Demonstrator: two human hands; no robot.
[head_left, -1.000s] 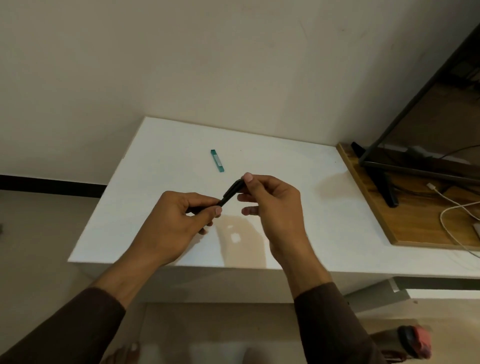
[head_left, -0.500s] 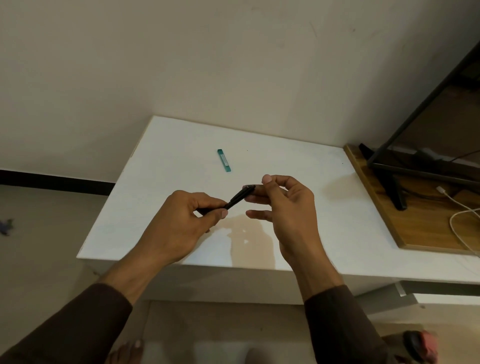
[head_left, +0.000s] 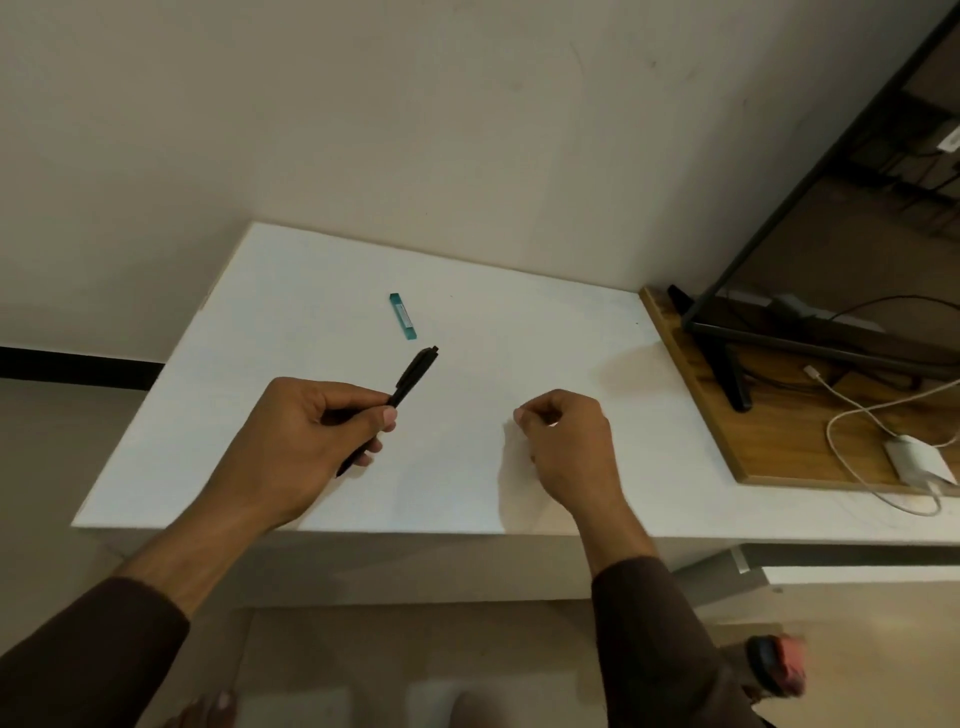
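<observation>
Over the white surface (head_left: 519, 338), the left hand (head_left: 306, 441) grips a slim black plastic pen (head_left: 415, 371) pointing at a small teal stick (head_left: 403, 316) nearby, the right hand (head_left: 566, 441) curled apart, seemingly empty; I judge the pen work done, only setting it down remains.

Open room in the middle, clutter on the right.
The white table (head_left: 519, 332) lies bare between the left hand (head_left: 306, 436) and the right hand (head_left: 566, 441), and on to the wall (head_left: 415, 130). A small teal stick (head_left: 403, 316) lies just beyond the tip of the pen (head_left: 413, 376). On the right, a wooden board (head_left: 779, 447) carries a monitor stand (head_left: 732, 379), a white cable (head_left: 852, 415) and a charger (head_left: 917, 460).
</observation>
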